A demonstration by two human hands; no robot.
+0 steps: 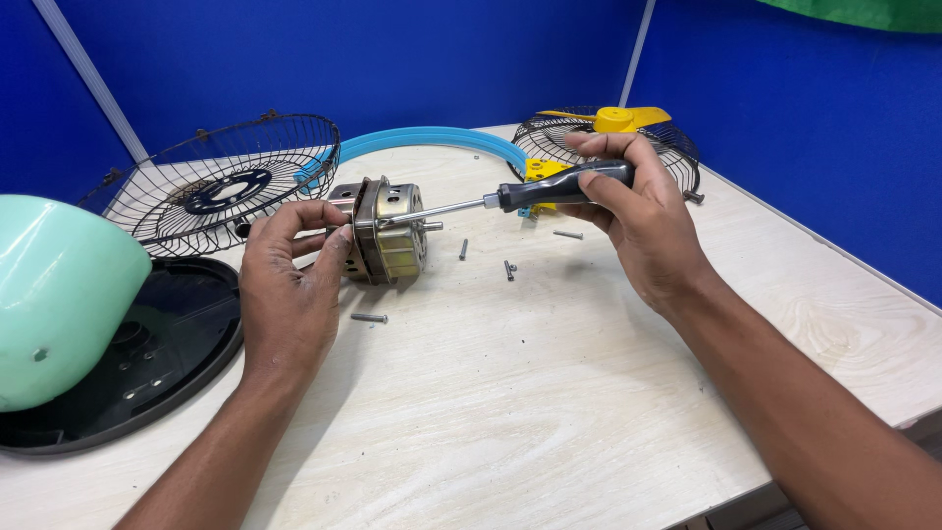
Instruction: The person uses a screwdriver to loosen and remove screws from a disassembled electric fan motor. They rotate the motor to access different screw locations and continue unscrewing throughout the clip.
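Left hand (289,285): grip closed around the fan motor (385,231), just above the worktop (510,393).
Right hand (628,211): grip holds the screwdriver (510,196), tip at motor.
Around: 4 loose screws (369,318); wire guard (221,182), black base (147,373).
Hidden: green cover (54,294) cut off at left.

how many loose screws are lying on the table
4 small silver screws on the pale wooden table: one near the left hand, one right of the brass-coloured motor, one mid-table, one under the screwdriver handle. Others may be hidden.
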